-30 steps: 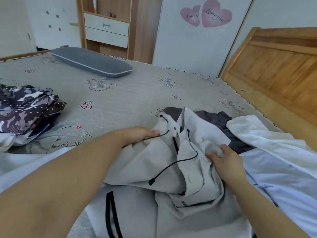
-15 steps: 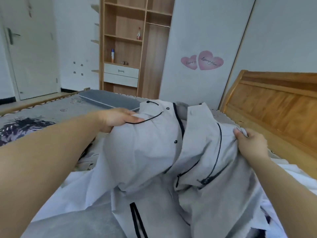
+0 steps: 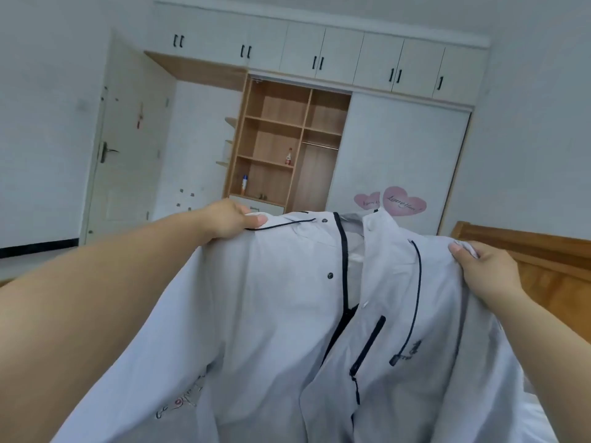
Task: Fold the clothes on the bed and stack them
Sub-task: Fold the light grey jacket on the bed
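holding up the white jacket (image 3: 287,314), left hand (image 3: 230,219) and right hand (image 3: 486,270) pinching its shoulders, likely to straighten it for folding

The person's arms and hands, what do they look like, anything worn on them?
Both forearms are bare as far as the head view shows; no sleeves, gloves, watch, bracelet or rings are visible. The left hand and right hand have short, unpainted nails.

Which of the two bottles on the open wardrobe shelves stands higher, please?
The bottle with the red cap stands higher, a shelf above and to the right of the blue-and-white bottle.
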